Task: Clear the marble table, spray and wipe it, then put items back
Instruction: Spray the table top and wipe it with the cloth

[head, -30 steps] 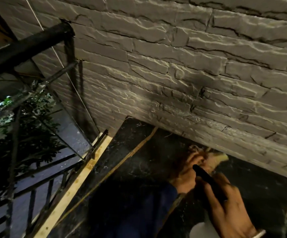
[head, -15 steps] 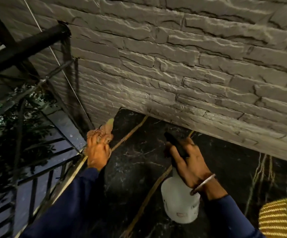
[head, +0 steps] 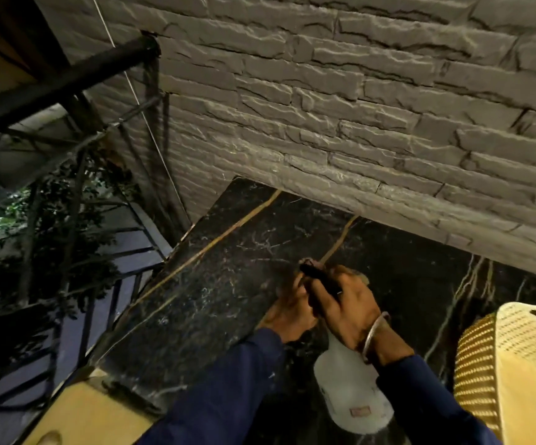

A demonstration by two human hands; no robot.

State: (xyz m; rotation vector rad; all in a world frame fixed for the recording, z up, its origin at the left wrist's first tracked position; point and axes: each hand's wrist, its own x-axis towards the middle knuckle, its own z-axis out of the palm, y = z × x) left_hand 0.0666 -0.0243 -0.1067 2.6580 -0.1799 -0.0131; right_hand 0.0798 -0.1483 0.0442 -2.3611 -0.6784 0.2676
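A black marble table [head: 215,284] with gold veins runs along a grey stone wall. My right hand [head: 343,309] grips the black trigger head of a white spray bottle [head: 350,390], held above the table's middle. Partly hidden behind the right hand, my left hand [head: 289,313] presses on the marble. A scrap of pale cloth [head: 308,262] peeks out by its fingers; whether the fingers curl round it is hidden.
A woven yellow basket [head: 485,374] stands at the lower right. The grey stone wall [head: 356,107] borders the table's far side. A black metal railing [head: 61,78] with foliage behind it lies to the left. A tan surface [head: 83,415] sits below the table's near left corner.
My left hand swept with the cloth from the table's left corner back to the middle, beside the right hand. The bottle stayed in my right hand. The view shifted.
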